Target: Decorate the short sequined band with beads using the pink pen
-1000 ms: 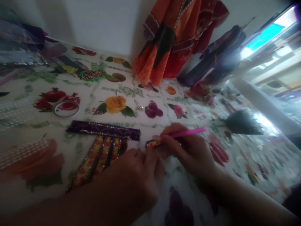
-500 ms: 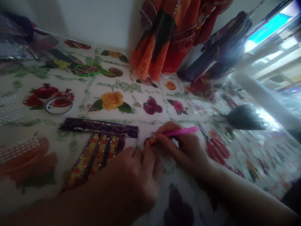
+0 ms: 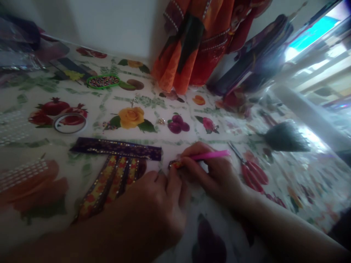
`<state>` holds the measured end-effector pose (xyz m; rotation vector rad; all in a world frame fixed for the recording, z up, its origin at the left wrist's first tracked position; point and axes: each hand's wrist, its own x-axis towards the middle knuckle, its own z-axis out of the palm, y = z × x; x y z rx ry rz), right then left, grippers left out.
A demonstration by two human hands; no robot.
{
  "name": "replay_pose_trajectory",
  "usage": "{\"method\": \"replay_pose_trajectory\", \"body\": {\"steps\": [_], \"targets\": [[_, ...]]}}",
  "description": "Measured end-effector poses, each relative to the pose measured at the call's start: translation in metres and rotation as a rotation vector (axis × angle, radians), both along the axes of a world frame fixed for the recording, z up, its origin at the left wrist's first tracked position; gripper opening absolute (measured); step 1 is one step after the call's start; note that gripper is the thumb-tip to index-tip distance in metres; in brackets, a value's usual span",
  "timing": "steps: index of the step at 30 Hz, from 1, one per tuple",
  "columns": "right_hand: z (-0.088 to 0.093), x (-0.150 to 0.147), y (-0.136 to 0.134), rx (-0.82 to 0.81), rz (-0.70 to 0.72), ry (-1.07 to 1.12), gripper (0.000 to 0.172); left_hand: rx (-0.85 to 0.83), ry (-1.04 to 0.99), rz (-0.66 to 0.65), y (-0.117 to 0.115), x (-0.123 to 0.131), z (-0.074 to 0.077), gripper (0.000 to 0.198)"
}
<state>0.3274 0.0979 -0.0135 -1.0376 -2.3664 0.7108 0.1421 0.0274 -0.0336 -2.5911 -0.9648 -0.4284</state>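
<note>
My right hand [image 3: 214, 168] is closed around a pink stick-like tool [image 3: 211, 155], its fingertips at a small patterned piece [image 3: 177, 164]. My left hand [image 3: 161, 204] pinches the near side of that same small piece, so the two hands almost touch. Left of them lies a dark purple strip [image 3: 117, 148] edged with shiny dots. Below it, several yellow and red patterned strips [image 3: 95, 186] run down and pass partly behind my left hand and forearm.
Red-handled scissors [image 3: 253, 175] lie right of my right hand. A tape roll [image 3: 56, 124], a green dish of beads [image 3: 102, 81] and pearl sheets [image 3: 24, 173] are at left. Orange-red cloth [image 3: 175, 65] stands at the back, a dark bristly object [image 3: 286, 137] at right.
The pink tool's outer end has shifted slightly left and down in my right hand. Both hands otherwise keep nearly the same place.
</note>
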Motion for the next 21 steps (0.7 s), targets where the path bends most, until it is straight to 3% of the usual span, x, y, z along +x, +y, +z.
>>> {"method": "replay_pose_trajectory", "body": {"steps": [17,21], "targets": [[0.0002,0.0024,0.0013,-0.006,-0.042,0.045,0.005,-0.026,-0.008,0.003,-0.0028,-0.0012,-0.0017,0.035],[0.0038,0.0038,-0.0021,-0.013,-0.070,0.104,0.013,-0.037,0.030,0.014,-0.0024,-0.0019,0.0006,0.035]]}}
